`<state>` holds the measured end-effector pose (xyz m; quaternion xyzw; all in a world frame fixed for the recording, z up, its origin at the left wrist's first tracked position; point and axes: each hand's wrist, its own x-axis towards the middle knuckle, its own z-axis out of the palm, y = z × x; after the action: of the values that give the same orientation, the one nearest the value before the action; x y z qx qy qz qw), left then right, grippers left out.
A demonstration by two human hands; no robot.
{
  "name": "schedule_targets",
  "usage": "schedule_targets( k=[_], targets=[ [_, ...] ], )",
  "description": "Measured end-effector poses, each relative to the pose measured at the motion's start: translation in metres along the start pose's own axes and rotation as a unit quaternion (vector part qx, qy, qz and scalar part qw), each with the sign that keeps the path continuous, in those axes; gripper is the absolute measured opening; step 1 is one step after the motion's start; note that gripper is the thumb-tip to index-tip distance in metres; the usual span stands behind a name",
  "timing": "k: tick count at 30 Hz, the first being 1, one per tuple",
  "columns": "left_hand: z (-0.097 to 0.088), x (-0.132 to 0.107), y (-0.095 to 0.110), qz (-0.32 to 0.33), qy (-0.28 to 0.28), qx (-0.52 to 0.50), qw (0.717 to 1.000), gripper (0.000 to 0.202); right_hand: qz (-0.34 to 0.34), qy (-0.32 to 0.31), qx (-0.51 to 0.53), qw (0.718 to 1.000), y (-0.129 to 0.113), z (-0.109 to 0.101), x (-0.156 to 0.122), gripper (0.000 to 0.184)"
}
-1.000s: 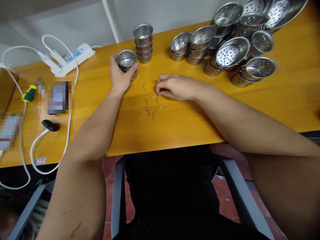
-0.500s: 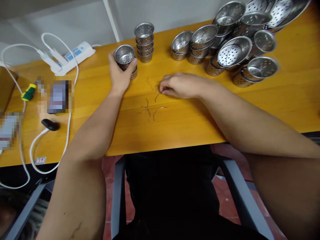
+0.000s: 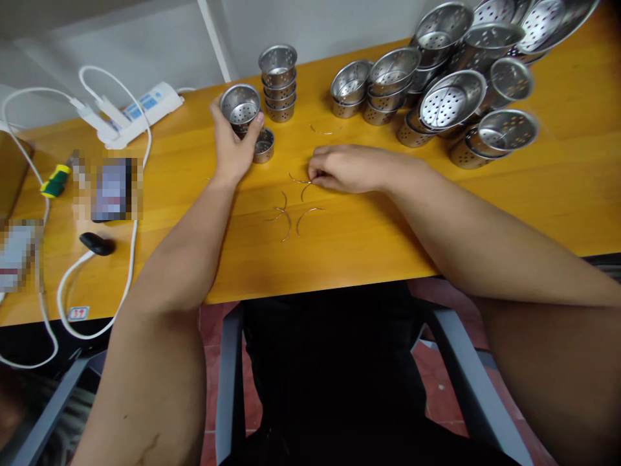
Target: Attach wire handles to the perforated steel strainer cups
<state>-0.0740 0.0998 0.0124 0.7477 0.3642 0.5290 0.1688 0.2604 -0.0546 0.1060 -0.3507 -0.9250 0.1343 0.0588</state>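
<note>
My left hand (image 3: 231,147) grips a small perforated steel cup (image 3: 239,106), lifted a little off the yellow wooden table (image 3: 369,239). A second such cup (image 3: 263,145) lies on the table just right of that hand. My right hand (image 3: 347,168) rests palm down with fingertips pinched on a thin curved wire handle (image 3: 297,179). Several more curved wires (image 3: 290,217) lie loose in front of both hands, and one wire (image 3: 326,130) lies farther back.
A stack of steel cups (image 3: 279,83) stands behind the left hand. A heap of larger perforated steel baskets (image 3: 451,77) fills the back right. At the left lie a white power strip (image 3: 138,111) with cables, a screwdriver (image 3: 55,180) and a black object (image 3: 97,243).
My left hand has raised its cup, uncovering a second cup on the table beneath. My right hand has shifted slightly right and drawn a wire along with its fingertips.
</note>
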Motion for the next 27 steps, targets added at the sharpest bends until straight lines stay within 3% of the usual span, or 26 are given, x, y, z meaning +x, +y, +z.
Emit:
schedule_targets(
  k=[2,7,11,13,18,21,23,27],
  targets=[
    [-0.001,-0.001,0.003,-0.01,-0.03,0.007,0.999,0.105,0.011,-0.005,-0.008,1.0,0.002,-0.004,-0.001,0.018],
    [0.005,-0.002,0.0,-0.01,0.006,-0.02,1.0,0.111,0.071,-0.041,-0.045,0.996,0.002,-0.017,-0.007,0.01],
    [0.01,-0.004,-0.008,-0.005,-0.031,-0.005,1.0,0.11,0.102,-0.076,-0.054,0.99,0.002,-0.019,-0.008,0.005],
    [0.01,-0.004,-0.002,-0.003,-0.022,-0.013,1.0,0.106,0.098,-0.072,-0.07,0.99,0.002,-0.016,-0.007,0.008],
    [0.006,-0.001,0.043,-0.049,0.061,-0.079,0.994,0.093,0.113,-0.096,-0.119,0.982,-0.014,-0.018,-0.006,0.019],
    [0.003,0.0,0.073,-0.062,0.131,-0.085,0.986,0.1,0.131,-0.123,-0.122,0.976,-0.026,-0.024,-0.005,0.025],
    [0.002,0.0,0.09,-0.07,0.113,-0.07,0.989,0.106,0.131,-0.126,-0.121,0.976,-0.029,-0.025,-0.005,0.024],
    [0.001,-0.003,0.119,-0.083,-0.007,-0.058,0.995,0.109,0.125,-0.104,-0.103,0.981,-0.019,-0.021,-0.004,0.018]
  ],
)
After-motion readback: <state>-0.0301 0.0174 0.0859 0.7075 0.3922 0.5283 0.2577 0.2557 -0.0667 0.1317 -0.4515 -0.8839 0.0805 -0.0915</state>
